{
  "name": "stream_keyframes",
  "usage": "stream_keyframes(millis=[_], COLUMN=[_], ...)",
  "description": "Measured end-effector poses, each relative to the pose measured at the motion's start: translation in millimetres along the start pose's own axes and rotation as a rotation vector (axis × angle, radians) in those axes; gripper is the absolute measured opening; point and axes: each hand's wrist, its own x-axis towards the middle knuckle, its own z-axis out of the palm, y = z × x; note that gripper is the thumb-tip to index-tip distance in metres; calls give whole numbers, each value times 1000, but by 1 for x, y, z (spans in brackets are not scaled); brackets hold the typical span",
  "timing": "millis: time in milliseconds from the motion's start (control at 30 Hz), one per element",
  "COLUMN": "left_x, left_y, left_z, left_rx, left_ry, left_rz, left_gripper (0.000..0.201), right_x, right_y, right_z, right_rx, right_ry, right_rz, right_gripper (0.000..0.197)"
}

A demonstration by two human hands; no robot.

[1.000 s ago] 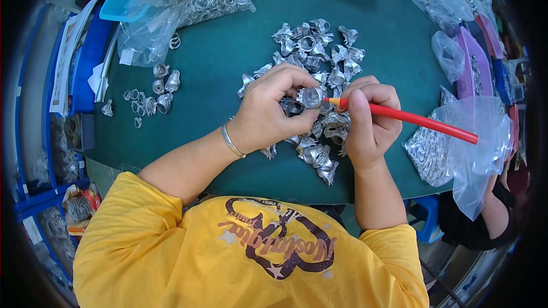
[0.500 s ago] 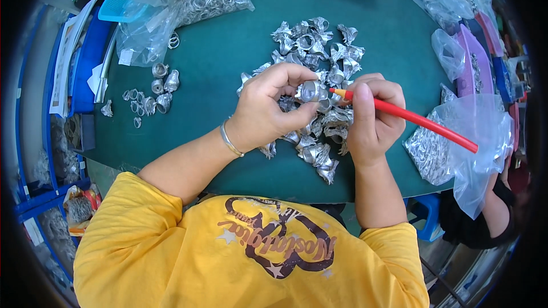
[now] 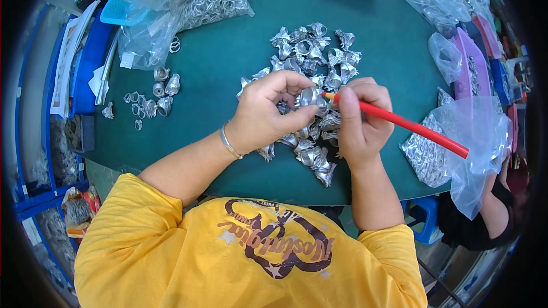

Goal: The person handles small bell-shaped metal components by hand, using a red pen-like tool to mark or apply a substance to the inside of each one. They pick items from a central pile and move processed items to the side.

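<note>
Between the thumb and fingers of my left hand point(image 3: 268, 105) is a silver metal ring point(image 3: 309, 97), its round opening facing up. My right hand point(image 3: 365, 115) grips a red pencil point(image 3: 414, 128) like a pen, and the orange tip points at the ring's right edge. I cannot tell if the tip touches it. Under and around both hands spreads a heap of silver rings point(image 3: 311, 48) with ornate, jagged heads. A bangle circles my left wrist.
On the green table point(image 3: 228, 51), a small group of rings point(image 3: 164, 89) lies left. A clear bag of rings point(image 3: 214, 0) sits far left. At the right are a pink bin point(image 3: 465, 63) and a bag of metal pieces point(image 3: 425, 151); another person's arm point(image 3: 494, 214) shows beyond the edge.
My right hand and the red pencil have shifted slightly left, bringing the tip closer over the ring. My left hand keeps the ring in nearly the same place.
</note>
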Motion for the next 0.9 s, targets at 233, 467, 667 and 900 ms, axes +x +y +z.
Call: stream_keyframes(millis=[233, 467, 667, 900], left_x=[13, 13, 3, 85], left_y=[8, 11, 24, 106], left_z=[-21, -30, -28, -100], left_rx=[-729, -1290, -1005, 552], left_ry=[-58, -71, -37, 515], left_rz=[-358, -640, -349, 1083], left_gripper=[25, 28, 17, 17], right_x=[8, 8, 10, 6], right_y=[-4, -6, -8, -6], right_z=[-2, -1, 4, -7], right_rx=[-49, -51, -44, -61], right_ry=[136, 118, 104, 124], right_rz=[28, 66, 89, 128], right_gripper=[9, 10, 9, 9])
